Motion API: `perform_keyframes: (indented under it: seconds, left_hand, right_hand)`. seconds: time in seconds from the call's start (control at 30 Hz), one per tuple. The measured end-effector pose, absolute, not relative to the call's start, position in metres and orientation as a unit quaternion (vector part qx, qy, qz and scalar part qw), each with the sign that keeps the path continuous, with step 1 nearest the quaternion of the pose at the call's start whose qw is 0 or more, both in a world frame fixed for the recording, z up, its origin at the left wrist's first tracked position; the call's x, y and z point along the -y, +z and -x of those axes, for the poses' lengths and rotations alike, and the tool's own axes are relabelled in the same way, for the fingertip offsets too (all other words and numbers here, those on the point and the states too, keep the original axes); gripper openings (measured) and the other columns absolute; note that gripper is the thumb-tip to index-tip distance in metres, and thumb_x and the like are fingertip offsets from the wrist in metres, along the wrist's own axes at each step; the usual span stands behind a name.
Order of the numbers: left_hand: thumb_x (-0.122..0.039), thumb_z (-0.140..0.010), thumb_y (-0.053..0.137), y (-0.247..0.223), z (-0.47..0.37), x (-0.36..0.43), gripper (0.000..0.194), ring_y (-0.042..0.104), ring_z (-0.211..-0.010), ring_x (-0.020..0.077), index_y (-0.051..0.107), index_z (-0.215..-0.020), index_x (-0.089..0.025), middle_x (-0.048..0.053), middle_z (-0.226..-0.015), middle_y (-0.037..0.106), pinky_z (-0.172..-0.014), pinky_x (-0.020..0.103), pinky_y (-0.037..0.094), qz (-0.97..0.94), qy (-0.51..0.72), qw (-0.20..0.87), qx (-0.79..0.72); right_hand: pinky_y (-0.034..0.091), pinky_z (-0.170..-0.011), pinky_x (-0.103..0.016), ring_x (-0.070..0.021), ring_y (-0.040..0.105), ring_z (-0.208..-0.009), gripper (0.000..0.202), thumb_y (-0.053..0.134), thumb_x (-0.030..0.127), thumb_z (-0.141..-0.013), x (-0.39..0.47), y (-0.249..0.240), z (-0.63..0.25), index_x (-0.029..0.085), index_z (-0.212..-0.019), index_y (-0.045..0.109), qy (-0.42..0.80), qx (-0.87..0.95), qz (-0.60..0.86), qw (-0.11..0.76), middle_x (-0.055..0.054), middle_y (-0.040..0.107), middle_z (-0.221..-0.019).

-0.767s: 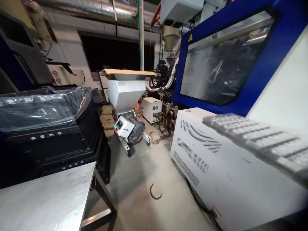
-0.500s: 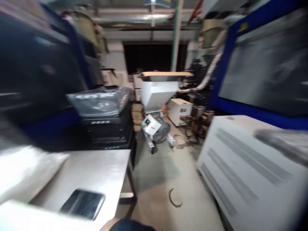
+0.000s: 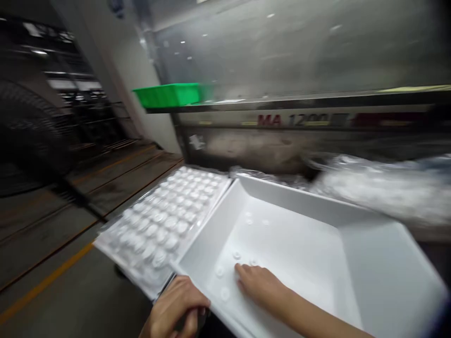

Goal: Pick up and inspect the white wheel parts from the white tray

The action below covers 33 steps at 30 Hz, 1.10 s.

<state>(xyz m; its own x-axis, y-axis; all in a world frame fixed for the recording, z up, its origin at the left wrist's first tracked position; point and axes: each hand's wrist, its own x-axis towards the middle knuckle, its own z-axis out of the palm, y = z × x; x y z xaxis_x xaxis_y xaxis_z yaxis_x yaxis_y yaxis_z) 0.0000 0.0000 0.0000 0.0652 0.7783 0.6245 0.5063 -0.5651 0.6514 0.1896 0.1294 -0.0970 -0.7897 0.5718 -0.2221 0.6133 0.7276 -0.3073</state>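
Observation:
A large white plastic bin [image 3: 299,244] lies before me with several small white round parts [image 3: 237,256] scattered on its floor. Inside it, my right hand [image 3: 259,284] reaches down to the left side, fingers bent and close together beside the parts. Whether a part sits under its fingertips is hidden. My left hand [image 3: 179,305] is curled by the bin's near left corner. Something dark shows under its fingers, too obscured to name. Left of the bin is a clear tray [image 3: 121,251] with rows of white round parts [image 3: 171,223] in its pockets.
Behind the bin stands a machine marked MA 1200 [image 3: 269,120], with a green basket [image 3: 169,96] on its ledge. Clear plastic bags [image 3: 380,188] lie behind the bin at right. A dark fan [image 3: 28,136] stands at far left, near a yellow floor line [image 3: 52,281].
My view has swung from an aisle with a hopper machine and a phone on a table to the white bin and tray. Both hands are now in view at the bin.

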Motion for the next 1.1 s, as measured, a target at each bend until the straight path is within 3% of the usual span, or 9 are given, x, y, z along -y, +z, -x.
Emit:
perform_keyframes:
  seconds: [0.23,0.37,0.43,0.57,0.63,0.77,0.9,1.0,1.1]
  left_hand:
    - [-0.022,-0.092,0.052,-0.006,-0.020,0.023,0.019,0.059,-0.063,0.0102,0.069,-0.083,-0.024,0.000,-0.066,0.060,-0.071,0.024,0.052,-0.367,0.726,0.373,-0.447]
    - [-0.020,-0.088,0.052,0.002,-0.067,-0.011,0.016,0.063,-0.105,0.0101,0.065,-0.092,-0.026,-0.001,-0.101,0.065,-0.096,0.024,0.047,-0.090,0.745,0.560,-0.352]
    - [-0.024,-0.088,0.051,0.006,-0.092,-0.032,0.018,0.060,-0.115,0.0147,0.064,-0.100,-0.022,0.004,-0.112,0.065,-0.100,0.028,0.045,0.010,0.694,0.648,-0.313]
    - [-0.032,-0.090,0.050,0.011,-0.132,-0.056,0.027,0.064,-0.110,0.0225,0.062,-0.105,-0.014,0.012,-0.114,0.066,-0.097,0.034,0.048,0.131,0.597,0.750,-0.254]
    - [-0.032,-0.092,0.048,0.014,-0.139,-0.057,0.027,0.065,-0.108,0.0210,0.062,-0.107,-0.015,0.009,-0.114,0.067,-0.097,0.032,0.048,0.159,0.602,0.745,-0.239]
    - [-0.025,-0.092,0.051,0.018,-0.139,-0.056,0.027,0.068,-0.094,0.0181,0.062,-0.113,-0.011,0.010,-0.102,0.069,-0.093,0.030,0.048,0.179,0.597,0.751,-0.217]
    - [-0.020,-0.093,0.045,0.017,-0.137,-0.057,0.026,0.065,-0.077,0.0110,0.063,-0.108,-0.010,0.004,-0.087,0.066,-0.076,0.022,0.049,0.189,0.573,0.780,-0.164]
    - [-0.021,-0.092,0.044,0.014,-0.135,-0.057,0.030,0.064,-0.074,0.0103,0.061,-0.111,-0.004,0.008,-0.088,0.066,-0.073,0.020,0.048,0.184,0.542,0.809,-0.134]
    - [-0.022,-0.090,0.050,0.010,-0.130,-0.054,0.041,0.068,-0.093,0.0169,0.054,-0.124,-0.001,0.018,-0.111,0.067,-0.087,0.025,0.049,0.183,0.521,0.822,-0.136]
  right_hand:
    - [0.029,-0.054,-0.022,-0.0059,0.028,-0.057,0.025,0.037,0.045,-0.098,-0.145,-0.053,-0.218,0.020,-0.100,0.041,-0.566,-0.751,-0.340,0.010,0.003,0.038,-0.079]
    - [0.015,-0.046,-0.020,-0.0058,0.012,-0.051,0.038,0.032,0.061,-0.095,-0.129,-0.009,-0.229,0.024,-0.101,0.032,-0.746,-0.580,-0.325,-0.041,0.006,0.019,-0.067]
    - [0.019,-0.042,-0.019,-0.0050,0.016,-0.047,0.045,0.041,0.067,-0.090,-0.117,0.012,-0.234,0.024,-0.102,0.037,-0.766,-0.561,-0.306,-0.069,0.007,0.024,-0.062]
    - [0.045,-0.068,-0.024,-0.0124,0.055,-0.080,0.022,0.047,0.043,-0.094,-0.103,0.035,-0.243,0.024,-0.105,0.048,-0.557,-0.753,-0.334,-0.104,-0.001,0.057,-0.091]
    - [0.045,-0.073,-0.023,-0.0107,0.057,-0.085,0.013,0.044,0.033,-0.096,-0.102,0.036,-0.248,0.026,-0.107,0.048,-0.457,-0.810,-0.345,-0.124,0.002,0.060,-0.093]
    - [0.040,-0.055,-0.016,-0.0047,0.051,-0.063,0.013,0.044,0.021,-0.097,-0.106,0.032,-0.255,0.021,-0.085,0.049,-0.279,-0.870,-0.345,-0.217,0.003,0.053,-0.076]
    - [0.032,-0.046,-0.025,-0.0104,0.042,-0.058,0.005,0.051,0.008,-0.090,-0.105,0.028,-0.255,0.012,-0.087,0.052,0.032,-0.936,-0.231,-0.263,-0.004,0.047,-0.072]
    - [0.033,-0.050,-0.028,-0.0141,0.048,-0.064,0.013,0.055,0.010,-0.089,-0.102,0.027,-0.257,0.007,-0.101,0.056,0.073,-0.944,-0.189,-0.260,-0.007,0.053,-0.077]
    - [0.032,-0.050,-0.028,-0.0117,0.045,-0.059,0.012,0.055,0.012,-0.090,-0.100,0.027,-0.260,0.010,-0.102,0.053,-0.003,-0.947,-0.192,-0.257,-0.002,0.049,-0.071]
